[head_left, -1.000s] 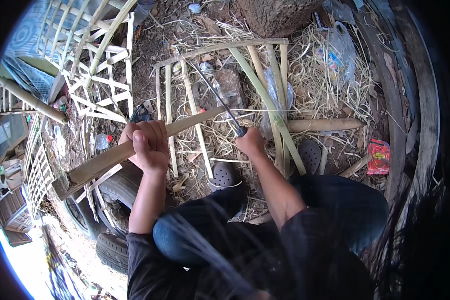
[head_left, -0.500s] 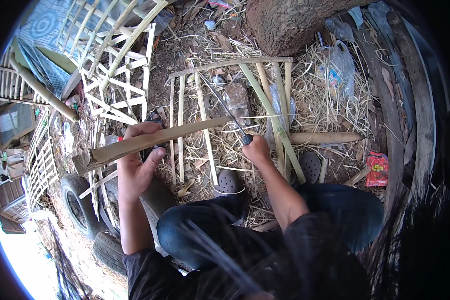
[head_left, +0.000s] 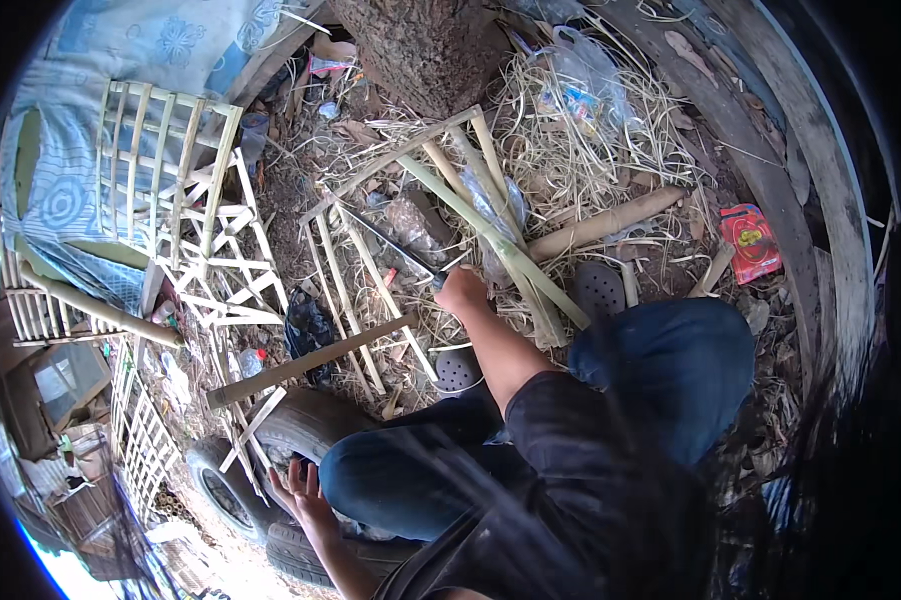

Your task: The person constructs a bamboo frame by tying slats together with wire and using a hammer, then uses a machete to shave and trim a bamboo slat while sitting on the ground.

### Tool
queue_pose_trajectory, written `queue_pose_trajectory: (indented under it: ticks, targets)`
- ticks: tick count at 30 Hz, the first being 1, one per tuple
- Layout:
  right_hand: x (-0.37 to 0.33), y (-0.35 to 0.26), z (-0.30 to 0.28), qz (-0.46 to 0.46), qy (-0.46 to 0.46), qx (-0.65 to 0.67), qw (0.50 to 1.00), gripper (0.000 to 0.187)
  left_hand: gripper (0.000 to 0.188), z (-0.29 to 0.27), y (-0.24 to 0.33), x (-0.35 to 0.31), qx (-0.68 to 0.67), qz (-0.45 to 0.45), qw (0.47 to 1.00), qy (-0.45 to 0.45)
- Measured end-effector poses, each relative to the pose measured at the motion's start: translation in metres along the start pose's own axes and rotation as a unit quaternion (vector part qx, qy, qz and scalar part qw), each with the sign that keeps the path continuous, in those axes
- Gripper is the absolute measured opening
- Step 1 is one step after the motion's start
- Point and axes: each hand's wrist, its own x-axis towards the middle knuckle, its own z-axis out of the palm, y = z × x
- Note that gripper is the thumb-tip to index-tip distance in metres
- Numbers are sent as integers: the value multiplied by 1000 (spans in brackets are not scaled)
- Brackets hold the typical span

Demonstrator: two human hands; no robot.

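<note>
My right hand (head_left: 463,291) is closed round the dark handle of a long knife (head_left: 389,242). Its narrow blade slants away to the far left, over the bamboo strips. My left hand (head_left: 313,508) is empty, fingers apart, low beside my knee and the tyres. Beyond it a split bamboo piece (head_left: 313,360) stretches from above a tyre across several pale bamboo strips (head_left: 376,285); what bears it up I cannot tell. A greenish strip (head_left: 496,240) leans from a wooden crossbar (head_left: 401,157) toward my right foot. A rough stone block (head_left: 419,222) sits beyond the blade.
Tyres (head_left: 296,430) lie by my left knee. Bamboo lattice frames (head_left: 186,190) stand at the left. A tree trunk (head_left: 421,55) rises at the far side. A bamboo pole (head_left: 611,222), a red packet (head_left: 749,243), shavings (head_left: 611,150) and a plastic bag (head_left: 586,75) lie to the right.
My left hand has let go of the split bamboo piece and drawn back toward me. The right hand keeps the knife. The whole view has turned and shifted.
</note>
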Motion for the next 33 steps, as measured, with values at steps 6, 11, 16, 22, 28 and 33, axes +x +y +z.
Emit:
queue_pose_trajectory:
  ticks: [6, 11, 16, 22, 28, 33]
  targets:
    - [0, 8, -25, -37, 34, 18, 999, 31, 100, 63, 5, -55, 137, 137, 978, 75]
    - [-11, -9, -31, -31, 18, 28, 999, 36, 101, 45, 4, -22, 19, 129, 989, -64]
    - [-39, 5, -37, -68, 4, 1, 998, 34, 45, 45, -51, 89, 68, 18, 984, -163]
    - [-68, 22, -50, -104, 13, 43, 994, 30, 68, 131, -108, 220, 526, 322, 762, -195]
    - [-90, 0, -70, -139, 16, 46, 989, 22, 39, 144, -157, 285, 622, 367, 654, -224]
    - [-97, -5, -87, -120, 4, 107, 987, 17, 15, 140, -102, 281, 475, 422, 722, -274]
